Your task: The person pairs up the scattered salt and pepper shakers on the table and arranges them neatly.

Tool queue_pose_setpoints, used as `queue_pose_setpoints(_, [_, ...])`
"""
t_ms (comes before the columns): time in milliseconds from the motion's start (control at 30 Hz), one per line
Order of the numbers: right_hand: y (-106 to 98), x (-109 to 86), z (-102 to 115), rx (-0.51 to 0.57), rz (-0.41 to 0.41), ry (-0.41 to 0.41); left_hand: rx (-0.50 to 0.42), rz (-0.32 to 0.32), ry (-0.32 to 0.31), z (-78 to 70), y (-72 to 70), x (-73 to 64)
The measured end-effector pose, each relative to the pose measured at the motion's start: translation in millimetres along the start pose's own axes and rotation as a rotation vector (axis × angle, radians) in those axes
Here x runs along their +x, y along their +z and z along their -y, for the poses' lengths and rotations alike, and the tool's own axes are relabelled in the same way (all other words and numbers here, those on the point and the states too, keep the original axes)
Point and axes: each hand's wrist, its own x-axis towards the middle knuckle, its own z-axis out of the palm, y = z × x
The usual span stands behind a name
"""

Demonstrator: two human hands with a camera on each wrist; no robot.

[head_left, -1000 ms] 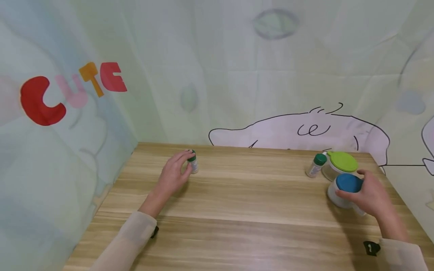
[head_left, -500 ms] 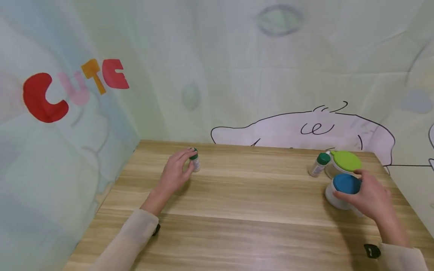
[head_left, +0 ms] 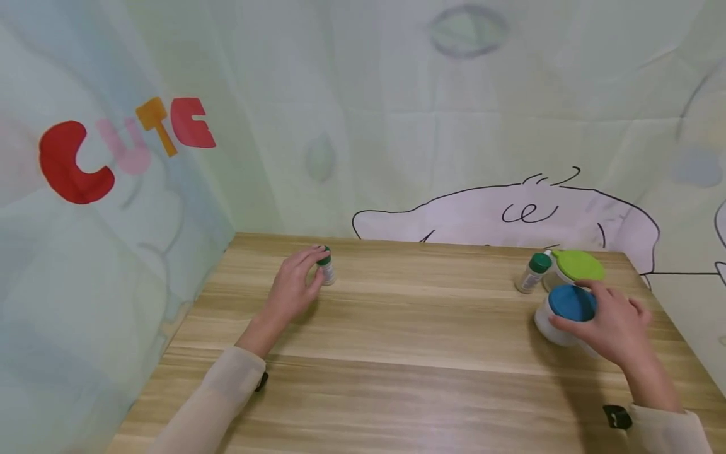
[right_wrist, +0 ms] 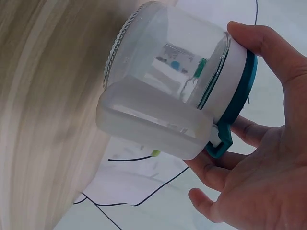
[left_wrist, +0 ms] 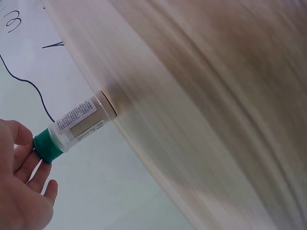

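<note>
My left hand grips a small seasoning bottle by its green cap at the table's back left. In the left wrist view thumb and fingers surround the green cap, and the bottle's base meets the tabletop. My right hand holds a clear seasoning jar by its blue lid, thumb on one side and fingers on the other. A frosted handle runs along the jar's side. The jar stands upright, its base at the table surface.
Behind the held jar are a second green-capped bottle and a similar jar with a lime-green lid, close together. The wooden table ends at a printed cloth backdrop behind and on the left.
My right hand and the blue-lidded jar have shifted slightly left, relative to the lime-lidded jar. The left hand keeps its hold on the bottle. The head view has tilted a little.
</note>
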Motion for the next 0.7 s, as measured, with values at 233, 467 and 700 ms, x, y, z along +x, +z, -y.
queue_pose_setpoints(233, [-3,-0.4,8,0.015,-0.008,-0.020,-0.002,0.009,-0.009,-1.5,-1.3,0.5])
queue_pose_setpoints(467, [-8,-0.1,19,0.047,0.094,0.011,0.000,0.019,-0.021,-0.1,-2.0,-0.8])
queue_pose_setpoints(700, [-7,0.7,29,0.058,0.092,-0.005,0.002,0.014,-0.006,-0.5,-1.6,-0.9])
